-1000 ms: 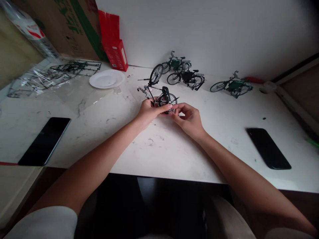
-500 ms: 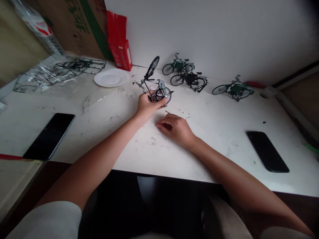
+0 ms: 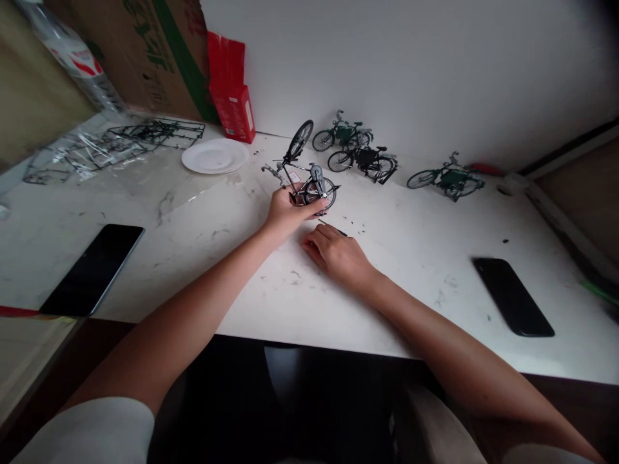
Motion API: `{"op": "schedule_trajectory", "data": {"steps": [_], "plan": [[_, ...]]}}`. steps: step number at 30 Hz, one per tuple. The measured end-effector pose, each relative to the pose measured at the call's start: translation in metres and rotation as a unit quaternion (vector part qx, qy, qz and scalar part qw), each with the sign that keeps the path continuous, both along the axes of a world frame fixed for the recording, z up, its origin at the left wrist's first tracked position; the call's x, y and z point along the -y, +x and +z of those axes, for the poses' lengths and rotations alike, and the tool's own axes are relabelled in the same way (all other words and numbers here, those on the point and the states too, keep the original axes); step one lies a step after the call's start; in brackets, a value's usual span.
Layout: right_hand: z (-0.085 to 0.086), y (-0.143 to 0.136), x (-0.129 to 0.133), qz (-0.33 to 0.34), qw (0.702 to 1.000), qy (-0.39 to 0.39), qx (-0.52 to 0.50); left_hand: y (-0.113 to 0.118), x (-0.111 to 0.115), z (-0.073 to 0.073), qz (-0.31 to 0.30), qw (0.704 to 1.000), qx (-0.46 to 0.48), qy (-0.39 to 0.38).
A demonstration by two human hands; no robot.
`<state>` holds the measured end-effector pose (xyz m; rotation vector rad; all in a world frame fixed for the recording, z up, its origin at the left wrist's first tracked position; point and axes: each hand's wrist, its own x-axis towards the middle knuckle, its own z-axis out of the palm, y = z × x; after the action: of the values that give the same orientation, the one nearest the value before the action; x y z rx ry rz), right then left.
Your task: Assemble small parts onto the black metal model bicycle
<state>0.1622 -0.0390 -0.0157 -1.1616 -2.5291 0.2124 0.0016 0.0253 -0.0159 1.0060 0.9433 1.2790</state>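
Note:
My left hand (image 3: 289,211) grips a black model bicycle (image 3: 300,178) by its rear wheel, thumb across the front. The bicycle is tilted, with its front wheel (image 3: 300,140) raised toward the wall. Closer to me, my right hand (image 3: 336,254) rests on the table with its fingers curled in; whatever they may hold is hidden. Just beyond its knuckles lies a thin dark rod (image 3: 338,229), partly covered by the hand. Several tiny dark bits are scattered to the right of the rod.
Along the wall stand a green model bicycle (image 3: 342,133), a black one (image 3: 362,161) and another green one (image 3: 447,178). At the left are a white plate (image 3: 215,156), a red box (image 3: 233,106), plastic part frames (image 3: 159,131) and a phone (image 3: 97,270). Another phone (image 3: 513,296) lies right.
My right hand has turned slightly, its fingers curling in more, and more of the thin rod now shows. My left hand keeps its hold on the bicycle. The view has tilted slightly.

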Motion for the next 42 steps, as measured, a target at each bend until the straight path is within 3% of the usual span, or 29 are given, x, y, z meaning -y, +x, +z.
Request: {"op": "schedule_trajectory", "data": {"steps": [5,11,15,31,42], "plan": [[0.004,0.017,-0.01,0.017,0.973,-0.044,-0.226,0.0,-0.002,-0.002,-0.008,1.0,0.001,0.012],[0.003,0.033,-0.028,-0.108,0.922,0.001,-0.373,0.004,0.004,-0.001,-0.045,0.999,-0.001,-0.005],[0.0,0.035,-0.033,-0.125,0.915,0.002,-0.383,0.007,0.009,0.003,-0.067,0.997,-0.003,-0.032],[0.001,0.04,-0.037,-0.098,0.942,0.064,-0.315,0.007,0.007,-0.003,-0.086,0.996,-0.021,-0.031],[-0.002,0.041,-0.041,-0.118,0.932,0.039,-0.339,0.009,0.006,-0.005,-0.089,0.995,-0.009,-0.035]]}}
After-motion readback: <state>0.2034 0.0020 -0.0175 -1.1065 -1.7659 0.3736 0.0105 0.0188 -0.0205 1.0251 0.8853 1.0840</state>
